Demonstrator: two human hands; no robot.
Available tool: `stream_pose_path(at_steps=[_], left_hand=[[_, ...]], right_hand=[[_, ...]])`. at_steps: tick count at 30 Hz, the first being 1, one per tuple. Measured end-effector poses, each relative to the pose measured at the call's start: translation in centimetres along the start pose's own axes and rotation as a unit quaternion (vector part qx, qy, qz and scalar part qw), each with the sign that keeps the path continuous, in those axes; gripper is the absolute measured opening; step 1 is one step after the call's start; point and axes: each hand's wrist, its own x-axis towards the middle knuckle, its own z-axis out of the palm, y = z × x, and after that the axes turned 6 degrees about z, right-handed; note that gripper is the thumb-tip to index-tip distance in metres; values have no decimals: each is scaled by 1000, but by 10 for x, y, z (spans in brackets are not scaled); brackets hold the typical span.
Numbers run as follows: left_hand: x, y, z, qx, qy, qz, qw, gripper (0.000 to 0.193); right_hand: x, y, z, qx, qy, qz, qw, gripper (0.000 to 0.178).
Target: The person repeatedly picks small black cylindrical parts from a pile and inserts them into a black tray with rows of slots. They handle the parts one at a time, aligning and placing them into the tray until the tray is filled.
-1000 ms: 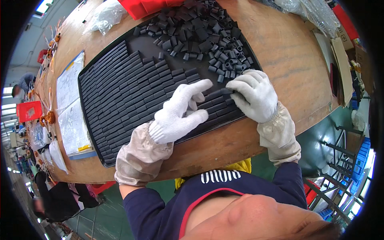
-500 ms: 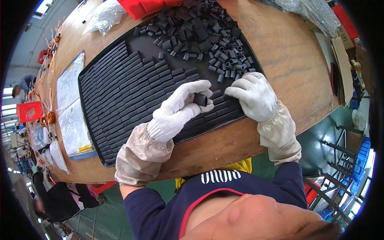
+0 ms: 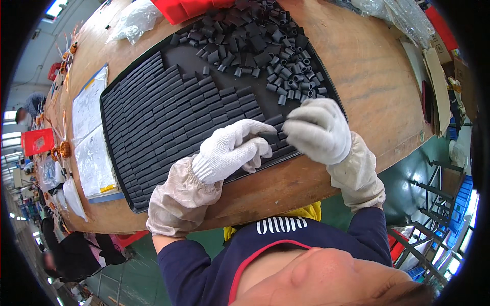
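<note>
Both my hands wear white knitted gloves and hover over the near right part of a black tray [image 3: 179, 57]. My left hand [image 3: 232, 151] is open above the near rows, index finger and thumb apart, with no tube visible between them. Close beside it, my right hand [image 3: 320, 131] is blurred by motion, with its fingers bent toward the left hand; whether they hold anything cannot be seen. Short black tubes [image 3: 168, 120] lie side by side in tight slanting rows across the tray. A loose heap of black tubes [image 3: 293, 76] fills its far right part.
A red bin [image 3: 189, 9] stands beyond the tray, beside a clear plastic bag [image 3: 133, 21]. Papers in a clear sleeve [image 3: 92, 127] lie to the left. Cardboard sheets [image 3: 435, 86] stand at the table's right edge. Another person [image 3: 71, 252] is at lower left.
The black tube seen in my left hand is no longer visible there, and that hand has dropped slightly nearer to me. My right hand has shifted nearer, its fingers now bent and blurred.
</note>
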Motion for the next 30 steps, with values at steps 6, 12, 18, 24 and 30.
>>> stream_pose_path(at_steps=[6, 12, 18, 24, 30], left_hand=[[2, -10, 1, 85, -45, 33, 995, 47], [8, -18, 1, 256, -57, 135, 956, 49], [8, -18, -1, 295, -86, 174, 936, 47], [7, -11, 0, 306, -70, 143, 939, 40], [7, -14, 4, 321, -33, 143, 936, 34]], right_hand=[[-13, -6, 14, 24, -33, -36, 999, 46], [-15, -10, 18, 54, -34, -44, 997, 46], [-17, -17, 18, 57, -37, -58, 996, 50], [-9, -17, 13, 28, -15, 22, 999, 40], [-14, -7, 15, -166, -59, 196, 965, 55]])
